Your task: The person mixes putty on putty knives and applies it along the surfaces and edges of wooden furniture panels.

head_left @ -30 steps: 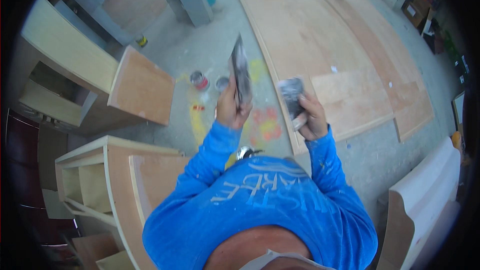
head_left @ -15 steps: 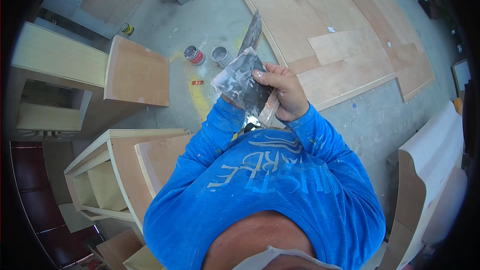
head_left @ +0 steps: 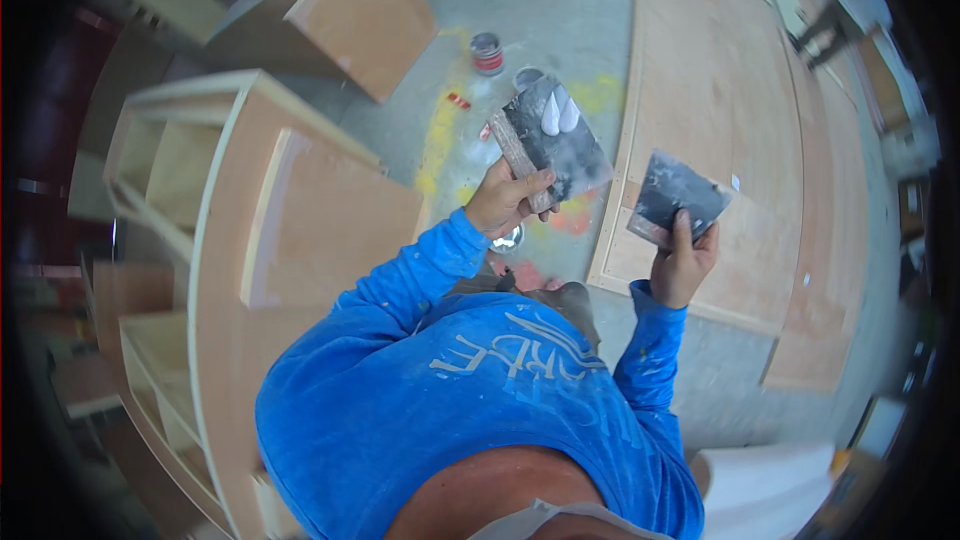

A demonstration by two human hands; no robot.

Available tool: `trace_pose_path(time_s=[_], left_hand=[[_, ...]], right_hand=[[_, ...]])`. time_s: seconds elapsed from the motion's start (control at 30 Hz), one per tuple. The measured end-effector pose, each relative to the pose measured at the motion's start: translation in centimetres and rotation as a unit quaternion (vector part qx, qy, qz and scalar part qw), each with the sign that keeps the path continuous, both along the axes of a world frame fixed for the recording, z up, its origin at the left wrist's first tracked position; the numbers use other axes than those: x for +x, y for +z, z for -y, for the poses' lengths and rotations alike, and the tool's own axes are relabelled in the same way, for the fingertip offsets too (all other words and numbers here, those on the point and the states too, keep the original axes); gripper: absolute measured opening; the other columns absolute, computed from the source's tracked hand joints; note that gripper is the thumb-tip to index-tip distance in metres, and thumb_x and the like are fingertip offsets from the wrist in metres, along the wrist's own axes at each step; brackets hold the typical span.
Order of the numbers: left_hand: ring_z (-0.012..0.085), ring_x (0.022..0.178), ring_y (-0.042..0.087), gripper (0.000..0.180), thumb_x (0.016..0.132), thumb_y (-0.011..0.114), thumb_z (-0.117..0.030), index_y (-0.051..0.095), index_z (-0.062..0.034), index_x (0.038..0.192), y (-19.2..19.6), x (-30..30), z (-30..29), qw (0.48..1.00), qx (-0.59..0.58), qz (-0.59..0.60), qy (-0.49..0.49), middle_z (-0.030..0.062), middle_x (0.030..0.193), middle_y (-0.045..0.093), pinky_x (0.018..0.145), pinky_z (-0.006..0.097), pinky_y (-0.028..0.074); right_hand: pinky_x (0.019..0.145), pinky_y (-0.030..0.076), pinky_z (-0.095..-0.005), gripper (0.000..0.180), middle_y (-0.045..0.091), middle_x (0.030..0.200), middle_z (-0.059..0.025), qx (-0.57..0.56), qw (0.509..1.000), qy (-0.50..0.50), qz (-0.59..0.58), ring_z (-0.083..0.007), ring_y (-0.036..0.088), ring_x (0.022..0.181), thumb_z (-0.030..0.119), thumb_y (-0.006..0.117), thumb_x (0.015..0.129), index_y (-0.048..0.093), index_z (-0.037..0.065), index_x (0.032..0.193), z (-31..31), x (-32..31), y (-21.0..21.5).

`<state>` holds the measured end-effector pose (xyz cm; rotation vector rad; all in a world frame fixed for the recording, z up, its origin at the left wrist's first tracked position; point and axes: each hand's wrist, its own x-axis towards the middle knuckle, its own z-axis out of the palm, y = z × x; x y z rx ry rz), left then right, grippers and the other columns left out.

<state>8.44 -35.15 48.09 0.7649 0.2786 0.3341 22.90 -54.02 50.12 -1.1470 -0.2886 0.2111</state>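
Note:
My left hand (head_left: 508, 202) grips the wooden handle of a wide putty scraper (head_left: 553, 138), blade facing up with two white dabs of filler near its far edge. In my right hand (head_left: 684, 262) I hold a second, smaller dark scraper (head_left: 677, 197) by its lower edge, about a hand's width right of the first. Both blades are held apart above the concrete floor, in front of my blue long-sleeved shirt.
A pale wooden cabinet carcass (head_left: 262, 240) with open shelves stands at my left. Large plywood sheets (head_left: 740, 90) lie on the floor to the right. Two small cans (head_left: 487, 53) and coloured paint stains sit on the concrete ahead. Another plywood box (head_left: 360, 15) is at the upper left.
Half a second ago the two scrapers were pressed together in front of me; now my hands have drawn apart, the right one moving right. My view has swung toward the cabinet.

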Motion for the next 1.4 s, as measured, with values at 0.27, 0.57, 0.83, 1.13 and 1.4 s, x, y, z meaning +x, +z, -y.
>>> trace_pose_path(time_s=[0.27,0.57,0.83,1.13,1.4], left_hand=[[0.0184,0.083,0.061,0.032,0.081,0.056,-0.001,0.049,-0.0005,0.112,0.9,-5.5,11.4,0.948,0.010,-0.070,0.309,0.0088,0.098,0.059,0.065,0.032,0.053],[0.0214,0.069,0.062,0.033,0.078,0.053,-0.001,0.046,0.0034,0.111,9.3,-9.5,20.3,0.797,0.121,-0.093,0.584,0.0142,0.090,0.060,0.048,0.032,0.051],[0.0234,0.070,0.062,0.032,0.078,0.052,-0.001,0.046,0.0054,0.109,21.2,-1.5,22.2,0.701,0.054,-0.183,0.687,0.0155,0.092,0.059,0.047,0.033,0.051],[0.0212,0.066,0.061,0.029,0.078,0.052,0.000,0.048,0.0057,0.106,29.6,4.0,21.2,0.696,0.043,-0.149,0.701,0.0147,0.089,0.059,0.047,0.031,0.050],[0.0177,0.064,0.060,0.023,0.079,0.054,0.002,0.053,0.0055,0.101,28.9,3.5,22.9,0.676,0.065,-0.177,0.712,0.0123,0.084,0.061,0.049,0.030,0.051]], right_hand=[[0.081,0.042,-0.0237,0.026,0.057,0.102,-0.0051,-0.080,0.969,0.222,0.072,-0.0112,0.053,0.092,0.001,0.053,0.086,0.051,-0.001,0.112,0.6,-1.1,-3.9],[0.073,0.041,-0.0217,0.014,0.057,0.092,-0.0035,0.025,0.908,0.405,0.101,-0.0074,0.050,0.081,0.010,0.047,0.091,0.054,0.000,0.099,-0.6,-6.7,4.1],[0.069,0.045,-0.0220,0.022,0.060,0.090,-0.0054,0.001,0.851,0.519,0.082,-0.0079,0.054,0.078,0.003,0.054,0.086,0.050,-0.003,0.106,-1.1,-1.9,16.3],[0.059,0.048,-0.0241,0.027,0.066,0.082,-0.0101,0.004,0.735,0.655,0.176,-0.0108,0.061,0.070,0.002,0.068,0.074,0.055,-0.004,0.097,-3.9,5.2,25.3],[0.054,0.046,-0.0260,0.017,0.061,0.069,-0.0079,-0.097,0.531,0.767,0.347,-0.0115,0.056,0.058,0.009,0.065,0.079,0.058,-0.002,0.089,-5.4,4.5,26.4]])
